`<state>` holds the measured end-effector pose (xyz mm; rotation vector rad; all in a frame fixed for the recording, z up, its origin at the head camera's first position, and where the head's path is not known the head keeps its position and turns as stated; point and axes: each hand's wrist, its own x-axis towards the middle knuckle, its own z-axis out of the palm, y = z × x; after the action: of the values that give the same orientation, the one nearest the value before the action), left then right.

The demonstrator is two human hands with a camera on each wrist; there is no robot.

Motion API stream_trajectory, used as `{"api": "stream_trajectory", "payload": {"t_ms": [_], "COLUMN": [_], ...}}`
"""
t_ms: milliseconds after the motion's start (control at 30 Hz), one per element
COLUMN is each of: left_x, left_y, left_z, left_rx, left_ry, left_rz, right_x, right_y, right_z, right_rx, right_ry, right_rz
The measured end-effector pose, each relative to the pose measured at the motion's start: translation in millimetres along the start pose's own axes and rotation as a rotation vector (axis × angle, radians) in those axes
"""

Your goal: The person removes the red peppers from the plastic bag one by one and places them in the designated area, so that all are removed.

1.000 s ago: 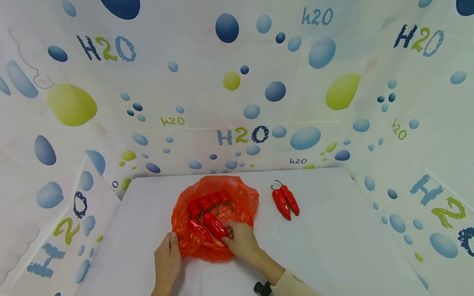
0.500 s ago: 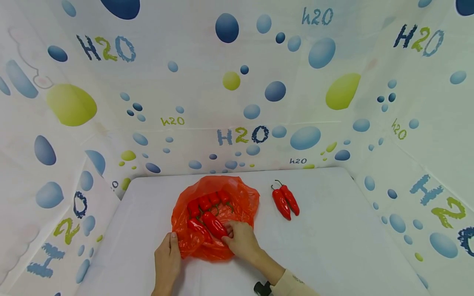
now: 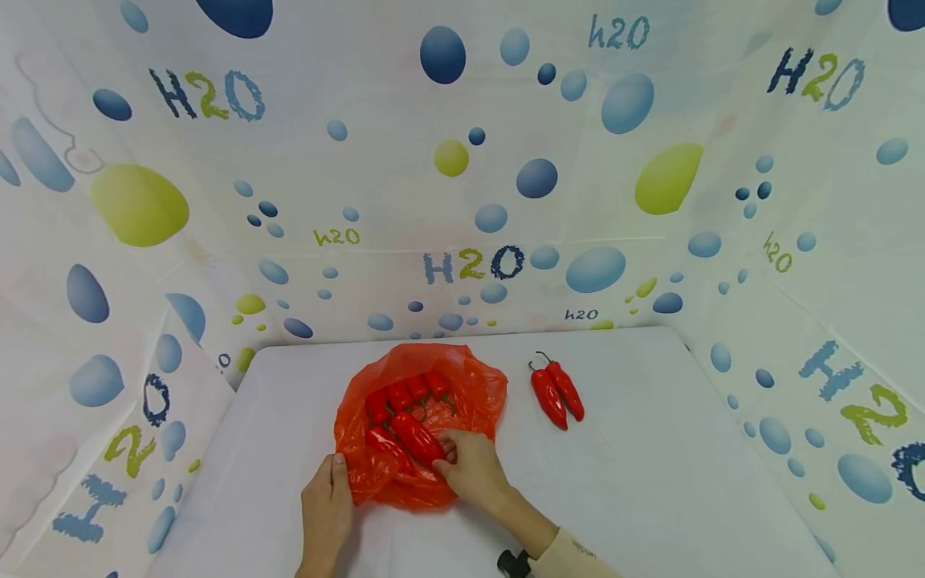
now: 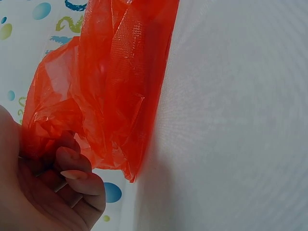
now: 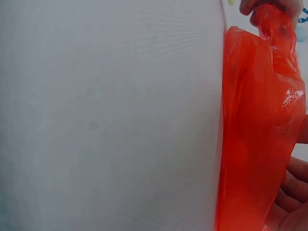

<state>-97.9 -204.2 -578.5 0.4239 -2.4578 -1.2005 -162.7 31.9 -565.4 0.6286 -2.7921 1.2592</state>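
An orange-red plastic bag (image 3: 477, 393) lies spread open on the white table, with red peppers in it. My left hand (image 3: 327, 498) grips the bag's left rim; in the left wrist view its fingers curl round bunched plastic (image 4: 53, 120). Inside the bag's near right side, my right hand (image 3: 473, 470) pinches the lower end of a glossy red pepper (image 3: 417, 437). Left of that lies another long pepper (image 3: 386, 445). A row of several peppers (image 3: 399, 395) sits deeper in, partly covered by the bag. The right wrist view shows mostly the bag's outer wall (image 5: 255, 134).
Two red peppers (image 3: 549, 399) with green stems lie side by side on the white table (image 3: 636, 474), right of the bag. Near the right sleeve (image 3: 574, 558) a black object (image 3: 514, 563) shows. A patterned curtain (image 3: 390, 177) surrounds the table at back and sides.
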Motion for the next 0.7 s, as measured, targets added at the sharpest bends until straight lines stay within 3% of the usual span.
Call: {"api": "stream_trajectory", "payload": {"t_ms": [700], "left_x": [0.9], "left_y": [-0.3], "left_z": [0.2], "left_rx": [0.003], "left_ry": [-0.009], "left_rz": [-0.015], "right_x": [-2.4], "right_y": [-4], "right_z": [-12], "right_rx": [0.098], "right_ry": [0.023], "right_rz": [0.046]}}
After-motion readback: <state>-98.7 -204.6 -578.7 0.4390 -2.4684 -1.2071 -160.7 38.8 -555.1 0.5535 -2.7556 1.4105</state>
